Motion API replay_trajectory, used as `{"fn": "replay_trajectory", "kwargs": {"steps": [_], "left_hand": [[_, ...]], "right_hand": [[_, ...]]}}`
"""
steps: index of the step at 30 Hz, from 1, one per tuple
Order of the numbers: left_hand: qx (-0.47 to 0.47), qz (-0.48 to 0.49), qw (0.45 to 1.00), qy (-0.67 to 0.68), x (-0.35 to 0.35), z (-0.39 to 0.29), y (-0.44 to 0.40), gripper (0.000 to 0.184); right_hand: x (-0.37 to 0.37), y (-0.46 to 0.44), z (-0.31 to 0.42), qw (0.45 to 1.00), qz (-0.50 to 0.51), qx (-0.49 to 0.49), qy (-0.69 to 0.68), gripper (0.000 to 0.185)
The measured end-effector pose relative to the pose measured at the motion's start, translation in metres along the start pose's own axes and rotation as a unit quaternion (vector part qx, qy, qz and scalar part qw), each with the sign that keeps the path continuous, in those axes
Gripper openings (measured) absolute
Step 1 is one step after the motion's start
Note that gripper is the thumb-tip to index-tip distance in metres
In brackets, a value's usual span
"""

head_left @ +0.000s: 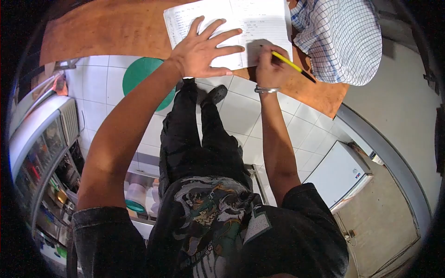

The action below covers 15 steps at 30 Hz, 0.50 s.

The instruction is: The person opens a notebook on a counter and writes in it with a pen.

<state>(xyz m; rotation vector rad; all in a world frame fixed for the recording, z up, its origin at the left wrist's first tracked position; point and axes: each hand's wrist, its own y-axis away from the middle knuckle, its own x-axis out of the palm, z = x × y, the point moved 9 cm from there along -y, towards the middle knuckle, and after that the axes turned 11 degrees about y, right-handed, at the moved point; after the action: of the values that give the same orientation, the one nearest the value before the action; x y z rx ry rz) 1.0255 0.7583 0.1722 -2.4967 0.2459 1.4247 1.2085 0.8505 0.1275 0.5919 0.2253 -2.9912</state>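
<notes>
An open notebook [266,21] with lined pages and handwriting lies on the wooden table. Across its left page and centre fold, my left hand [200,52] rests flat with the fingers spread. My right hand [271,67] grips a yellow and black pen [288,62], its tip over the lower part of the right page. A silver bracelet [267,89] circles my right wrist. Shadow from the right hand darkens part of that page.
The wooden table [106,28] ends just below the notebook. A checked cloth [345,39] covers something at the table's right end. Beneath are a tiled floor and a green round mat [146,81]. Shelving [39,162] stands left, a white appliance [340,173] right.
</notes>
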Motion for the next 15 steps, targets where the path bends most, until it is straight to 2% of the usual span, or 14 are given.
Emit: {"fn": "replay_trajectory", "kwargs": {"steps": [3, 5, 6, 7, 9, 10, 15], "left_hand": [[-0.002, 0.002, 1.000, -0.005, -0.002, 0.002, -0.001, 0.063], [-0.003, 0.015, 1.000, -0.006, 0.002, 0.000, 0.000, 0.064], [-0.014, 0.017, 1.000, -0.017, 0.003, 0.002, -0.001, 0.064], [-0.022, 0.020, 0.999, -0.028, 0.004, 0.003, -0.001, 0.065], [-0.017, 0.028, 0.999, -0.040, 0.005, 0.000, -0.002, 0.066], [-0.019, 0.031, 0.998, -0.051, 0.003, 0.001, -0.002, 0.067], [0.003, 0.022, 0.998, -0.059, -0.004, -0.007, -0.005, 0.069]], "right_hand": [[-0.037, -0.006, 0.002, 0.997, -0.046, 0.028, 0.061, 0.019], [-0.061, -0.008, 0.029, 0.976, -0.048, -0.116, 0.177, 0.017], [-0.071, -0.004, 0.038, 0.940, -0.011, -0.176, 0.292, 0.024], [-0.080, -0.002, 0.030, 0.917, 0.035, -0.169, 0.360, 0.025], [-0.099, 0.004, 0.017, 0.936, 0.053, -0.156, 0.311, 0.026], [-0.103, 0.011, 0.016, 0.911, 0.041, -0.211, 0.352, 0.027], [-0.109, -0.009, 0.006, 0.910, 0.025, -0.203, 0.362, 0.027]]}}
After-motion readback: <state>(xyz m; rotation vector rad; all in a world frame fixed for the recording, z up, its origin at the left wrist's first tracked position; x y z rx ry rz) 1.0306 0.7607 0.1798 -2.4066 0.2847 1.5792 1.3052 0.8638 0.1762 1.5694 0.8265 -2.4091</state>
